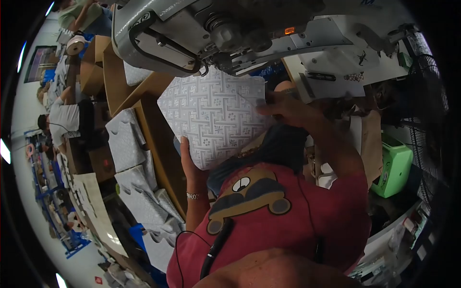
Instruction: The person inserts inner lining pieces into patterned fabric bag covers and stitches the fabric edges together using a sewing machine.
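A white-grey patterned fabric piece (216,120) is spread in front of me, its far edge under the head of an industrial sewing machine (225,36). My left hand (188,153) grips its lower left edge, thumb on top and the other fingers hidden beneath. At the upper right edge, my right hand (283,108) has its fingers closed on the fabric; shadow hides part of them. The machine's needle area sits just above the far edge, and I cannot make out the needle itself.
Cardboard boxes (113,79) stand on the left, beside a pile of similar patterned pieces (134,177). On the machine table at right lie thread snips (321,76). A green plastic bin (393,165) is farther right. Other people (65,117) work in the background.
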Motion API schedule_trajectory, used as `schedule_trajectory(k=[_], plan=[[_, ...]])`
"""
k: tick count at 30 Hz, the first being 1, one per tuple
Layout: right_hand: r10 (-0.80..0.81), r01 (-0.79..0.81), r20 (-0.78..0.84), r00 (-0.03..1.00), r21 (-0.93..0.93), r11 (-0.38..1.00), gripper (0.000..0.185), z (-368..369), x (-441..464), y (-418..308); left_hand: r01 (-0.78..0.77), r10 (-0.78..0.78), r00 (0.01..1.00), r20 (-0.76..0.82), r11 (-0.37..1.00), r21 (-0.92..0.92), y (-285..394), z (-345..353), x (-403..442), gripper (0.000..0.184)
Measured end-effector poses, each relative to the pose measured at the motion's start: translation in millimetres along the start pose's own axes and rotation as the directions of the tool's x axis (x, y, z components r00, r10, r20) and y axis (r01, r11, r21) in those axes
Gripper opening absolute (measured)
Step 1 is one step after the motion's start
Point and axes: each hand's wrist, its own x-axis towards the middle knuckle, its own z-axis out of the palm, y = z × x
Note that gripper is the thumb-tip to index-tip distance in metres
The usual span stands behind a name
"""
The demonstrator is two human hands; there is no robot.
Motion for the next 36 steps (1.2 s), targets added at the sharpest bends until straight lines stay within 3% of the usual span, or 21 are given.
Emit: schedule_trajectory(k=[2,6,8,12,14,18,20,21,23,24,28,30,34,36], plan=[[0.072,-0.051,0.093,0.993,-0.207,0.977,0.057,-3.3,4.0,12.6,-0.009,0.008,1.0,0.021,0.999,0.041,5.6,-11.0,8.5,0.064],[0.13,-0.065,0.223,0.966,-0.277,0.959,0.055,-6.3,18.7,28.4,-0.015,0.012,0.999,0.053,0.998,0.065,16.5,-30.0,28.9,0.064],[0.009,0.02,0.216,0.976,-0.132,0.991,0.052,4.4,18.7,37.3,-0.085,0.078,0.995,0.055,0.987,0.133,17.8,-35.5,35.0,0.064],[-0.072,0.102,0.148,0.986,-0.202,0.974,0.05,15.5,12.0,39.1,-0.052,0.047,0.996,0.08,0.997,0.061,18.5,-43.4,42.1,0.064],[-0.155,0.169,0.112,0.981,-0.119,0.978,0.051,17.4,17.0,50.8,-0.055,0.051,0.995,0.08,0.997,0.054,17.4,-50.4,49.2,0.065],[-0.11,0.121,0.069,0.992,-0.189,0.975,0.051,20.7,18.3,56.8,-0.07,0.066,0.996,0.053,0.995,0.077,17.1,-59.2,54.4,0.066],[-0.347,0.331,-0.009,0.938,-0.275,0.903,0.045,21.4,16.3,47.3,-0.081,0.076,0.996,0.049,0.99,0.116,17.4,-57.8,58.0,0.067],[-0.349,0.333,-0.009,0.937,-0.278,0.901,0.045,18.0,17.5,38.8,-0.083,0.077,0.996,0.052,0.99,0.114,18.5,-56.2,60.5,0.067],[-0.306,0.302,-0.124,0.944,-0.049,0.952,0.042,9.0,22.6,19.3,-0.066,0.064,0.998,0.016,0.987,0.149,23.8,-52.8,58.1,0.067],[-0.283,0.257,-0.107,0.953,-0.207,0.944,0.03,2.2,27.1,10.0,-0.061,0.058,0.998,0.024,0.986,0.153,23.5,-49.7,56.6,0.067],[-0.271,0.22,-0.075,0.959,-0.402,0.889,0.03,-4.5,52.4,-1.5,-0.029,0.027,1.0,0.015,0.992,0.119,22.5,-46.2,50.2,0.067],[-0.21,0.204,-0.02,0.977,-0.173,0.964,0.034,-3.2,57.6,-7.4,-0.026,0.024,0.999,0.023,0.995,0.097,21.2,-44.7,48.4,0.067],[-0.164,0.177,0.099,0.981,-0.143,0.974,0.038,-10.3,67.9,-17.2,-0.046,0.045,0.999,0.01,0.994,0.1,21.4,-34.3,42.1,0.067],[0.061,-0.055,0.066,0.996,-0.085,0.995,0.039,-13.1,70.0,-20.6,-0.047,0.046,0.999,0.009,0.993,0.107,21.8,-33.2,42.1,0.067]])
